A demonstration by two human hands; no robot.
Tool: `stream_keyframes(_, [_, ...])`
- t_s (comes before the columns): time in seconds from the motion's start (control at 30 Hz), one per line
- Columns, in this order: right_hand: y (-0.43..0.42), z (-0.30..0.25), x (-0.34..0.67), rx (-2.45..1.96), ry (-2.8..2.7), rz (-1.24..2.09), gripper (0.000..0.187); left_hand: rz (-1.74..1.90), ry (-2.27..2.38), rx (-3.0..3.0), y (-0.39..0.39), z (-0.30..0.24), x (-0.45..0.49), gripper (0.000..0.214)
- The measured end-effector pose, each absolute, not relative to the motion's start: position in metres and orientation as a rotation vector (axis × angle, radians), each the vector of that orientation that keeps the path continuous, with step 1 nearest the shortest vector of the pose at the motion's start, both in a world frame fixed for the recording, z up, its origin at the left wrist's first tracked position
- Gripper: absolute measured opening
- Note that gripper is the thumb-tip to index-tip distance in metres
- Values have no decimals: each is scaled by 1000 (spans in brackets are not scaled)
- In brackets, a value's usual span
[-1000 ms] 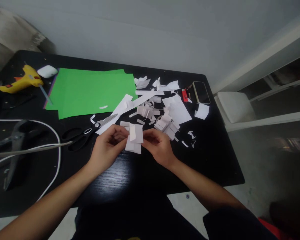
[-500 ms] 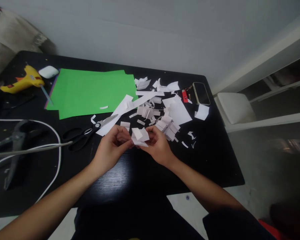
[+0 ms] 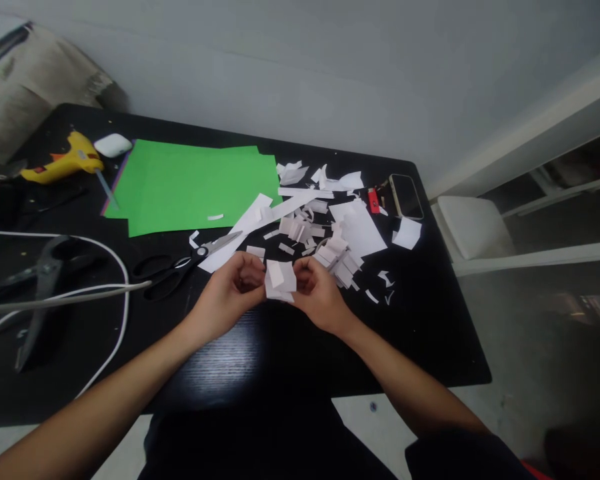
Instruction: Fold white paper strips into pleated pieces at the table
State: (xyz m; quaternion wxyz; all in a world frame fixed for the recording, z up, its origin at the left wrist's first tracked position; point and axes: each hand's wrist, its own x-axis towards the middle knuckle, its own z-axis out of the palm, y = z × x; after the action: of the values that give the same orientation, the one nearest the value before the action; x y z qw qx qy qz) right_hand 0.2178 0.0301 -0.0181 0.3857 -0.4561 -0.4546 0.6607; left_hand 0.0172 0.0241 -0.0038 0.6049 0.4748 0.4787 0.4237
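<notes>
Between my two hands, over the near middle of the table, is a small folded piece of white paper (image 3: 281,280) with a smaller strip lying across its face. My left hand (image 3: 234,288) pinches its left edge, thumb below and fingers curled behind. On the other side my right hand (image 3: 320,292) grips the right edge, with some fingertips hidden behind the paper. Just beyond my right hand lies a heap of folded paper pieces (image 3: 337,257). Black-handled scissors (image 3: 200,252) rest open to the left of my left hand, their blades over a long white paper strip (image 3: 220,252).
Green sheets (image 3: 200,183) lie at the back left, near a yellow glue gun (image 3: 70,163) and a white case (image 3: 113,145). A second pair of scissors (image 3: 45,273) and a white cable (image 3: 125,333) are at left. A red lighter (image 3: 373,200) and a phone (image 3: 406,196) sit back right.
The folded paper has turned slightly in my fingers, so its face now looks flatter and squarer toward me. Both hands keep hold of it. The whole view has shifted a little.
</notes>
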Motion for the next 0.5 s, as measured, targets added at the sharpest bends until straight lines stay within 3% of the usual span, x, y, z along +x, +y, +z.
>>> stream_keyframes(0.5, [29,-15,215,-1068,-1290,1784,33,954,986,1003,21,-6,22,36])
